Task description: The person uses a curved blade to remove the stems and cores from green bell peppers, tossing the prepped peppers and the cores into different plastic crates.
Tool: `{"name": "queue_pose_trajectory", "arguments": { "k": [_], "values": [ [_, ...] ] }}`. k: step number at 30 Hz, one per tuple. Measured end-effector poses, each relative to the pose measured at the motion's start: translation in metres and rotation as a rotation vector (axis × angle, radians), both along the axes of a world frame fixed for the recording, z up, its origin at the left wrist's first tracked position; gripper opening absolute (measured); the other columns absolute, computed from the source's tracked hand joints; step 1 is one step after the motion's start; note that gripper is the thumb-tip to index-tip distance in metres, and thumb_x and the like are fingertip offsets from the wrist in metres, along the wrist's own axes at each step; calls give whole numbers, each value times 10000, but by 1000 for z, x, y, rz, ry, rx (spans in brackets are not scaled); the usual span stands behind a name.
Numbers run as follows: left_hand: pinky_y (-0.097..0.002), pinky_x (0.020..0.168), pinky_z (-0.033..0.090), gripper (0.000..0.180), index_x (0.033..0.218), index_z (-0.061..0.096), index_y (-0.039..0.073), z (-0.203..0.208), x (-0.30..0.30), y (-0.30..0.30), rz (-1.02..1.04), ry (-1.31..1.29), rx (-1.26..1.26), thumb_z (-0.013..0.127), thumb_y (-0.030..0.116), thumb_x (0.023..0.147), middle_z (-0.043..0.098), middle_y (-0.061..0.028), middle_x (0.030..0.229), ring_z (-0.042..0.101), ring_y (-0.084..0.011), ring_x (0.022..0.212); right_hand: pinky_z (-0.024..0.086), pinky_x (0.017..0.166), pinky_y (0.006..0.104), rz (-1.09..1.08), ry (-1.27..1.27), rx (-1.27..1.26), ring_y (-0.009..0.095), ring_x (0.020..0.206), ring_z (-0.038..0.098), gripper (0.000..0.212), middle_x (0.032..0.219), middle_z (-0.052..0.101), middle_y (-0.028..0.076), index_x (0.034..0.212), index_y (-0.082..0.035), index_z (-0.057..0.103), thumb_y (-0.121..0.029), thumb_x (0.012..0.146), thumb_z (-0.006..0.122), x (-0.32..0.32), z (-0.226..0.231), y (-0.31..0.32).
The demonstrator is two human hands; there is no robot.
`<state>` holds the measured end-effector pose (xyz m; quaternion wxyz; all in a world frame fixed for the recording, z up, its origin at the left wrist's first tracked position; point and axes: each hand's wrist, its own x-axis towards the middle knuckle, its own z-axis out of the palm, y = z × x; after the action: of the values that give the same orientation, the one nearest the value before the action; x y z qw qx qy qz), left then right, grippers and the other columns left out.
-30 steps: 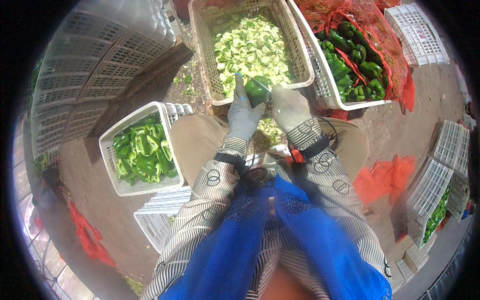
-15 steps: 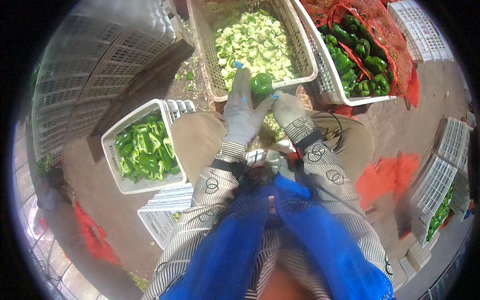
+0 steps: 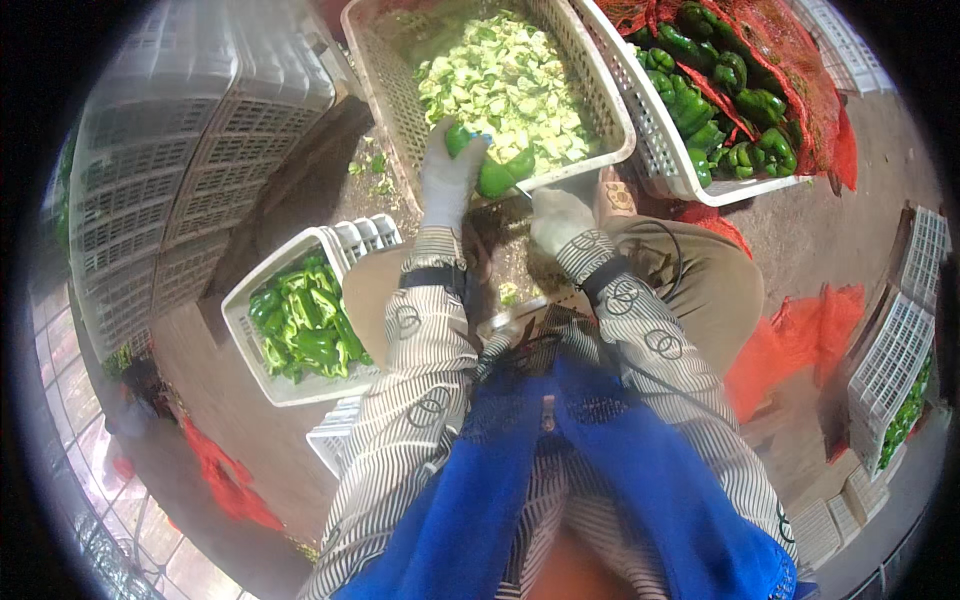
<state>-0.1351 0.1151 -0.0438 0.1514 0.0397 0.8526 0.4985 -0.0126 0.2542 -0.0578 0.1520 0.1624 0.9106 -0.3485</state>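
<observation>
In grey gloves, both my hands work over the near edge of a crate [image 3: 630, 140] filled with pale green pepper scraps [image 3: 510, 85]. Closed around a green bell pepper piece [image 3: 458, 138] is my left hand [image 3: 447, 182], blue showing at a fingertip. A larger piece of green bell pepper [image 3: 500, 176] sits just right of those fingers; whether the two are still joined I cannot tell. My right hand [image 3: 560, 218] grips a small knife [image 3: 523, 192], its short blade against the larger piece. The knife's handle is hidden in the glove.
At left stands a white crate [image 3: 232, 310] of cut green peppers. A white crate [image 3: 700, 190] at the upper right holds whole peppers in a red mesh bag [image 3: 825, 130]. Stacked crates [image 3: 150, 190] rise at far left; others [image 3: 893, 345] stand at far right.
The round whole-looking pepper now shows as two green parts, one in my left fingers. My left hand has shifted left and turned; the right has dropped slightly lower.
</observation>
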Motion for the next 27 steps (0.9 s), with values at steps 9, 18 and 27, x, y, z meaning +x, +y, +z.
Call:
{"name": "queue_pose_trajectory", "arguments": {
  "k": [9, 18, 27],
  "values": [
    [-372, 819, 602, 553, 1408, 495, -15, 48, -1, 0, 132, -412, 1209, 571, 328, 982, 697, -105, 1049, 699, -207, 900, 535, 871, 413, 121, 670, -461, 342, 974, 674, 405, 1110, 669, 185, 1194, -22, 646, -158, 812, 648, -26, 114, 37],
    [-406, 820, 604, 378, 1234, 641, 50, 99, -2, 3, 222, -672, 1093, 569, 323, 983, 706, -125, 1064, 706, -249, 921, 524, 882, 455, 403, 560, -300, 365, 1013, 652, 560, 1072, 647, 194, 1272, -42, 575, -250, 779, 739, -49, 138, 18],
    [-403, 1057, 507, 605, 1465, 465, 37, 57, -10, -35, -420, -328, 898, 638, 337, 969, 551, -152, 1424, 581, -252, 1257, 530, 698, 447, 436, 392, -377, 364, 735, 676, 385, 767, 680, 191, 1017, -29, 688, -341, 793, 718, -76, 137, 26]
  ]
}}
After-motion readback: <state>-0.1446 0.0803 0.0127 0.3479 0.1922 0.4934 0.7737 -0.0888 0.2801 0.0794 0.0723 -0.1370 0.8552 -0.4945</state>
